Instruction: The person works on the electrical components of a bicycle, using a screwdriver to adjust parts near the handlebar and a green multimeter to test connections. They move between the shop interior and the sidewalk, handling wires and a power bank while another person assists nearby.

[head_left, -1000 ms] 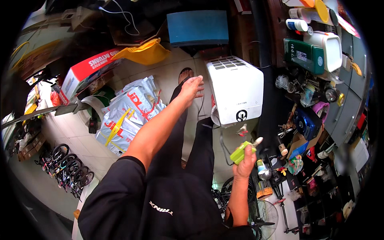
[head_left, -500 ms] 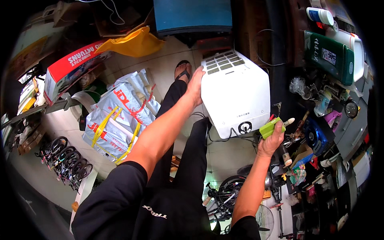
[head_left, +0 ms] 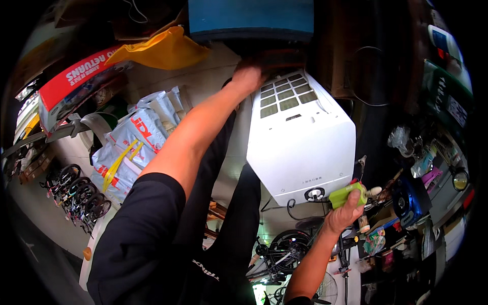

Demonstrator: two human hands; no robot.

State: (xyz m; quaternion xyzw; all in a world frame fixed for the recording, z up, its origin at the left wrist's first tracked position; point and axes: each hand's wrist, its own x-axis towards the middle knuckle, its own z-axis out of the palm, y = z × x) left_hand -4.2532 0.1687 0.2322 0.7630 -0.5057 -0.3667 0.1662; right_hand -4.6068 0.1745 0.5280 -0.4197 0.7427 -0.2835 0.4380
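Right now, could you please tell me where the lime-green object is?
In the head view, the lime-green object is right of centre, held in the person's right hand, beside the lower right corner of the white appliance.

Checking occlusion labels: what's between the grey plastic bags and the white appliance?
In the head view: the person's left forearm, a black trouser leg and a strip of tiled floor lie between the grey bags and the white appliance.

- I see from my head, through the left of two side-by-side fisheye cameras, looking steeply down.
- My left hand [head_left: 247,77] and right hand [head_left: 341,216] show right of centre.
- My left sleeve [head_left: 147,213] looms close; bicycles [head_left: 86,194] look small near the curved rim.
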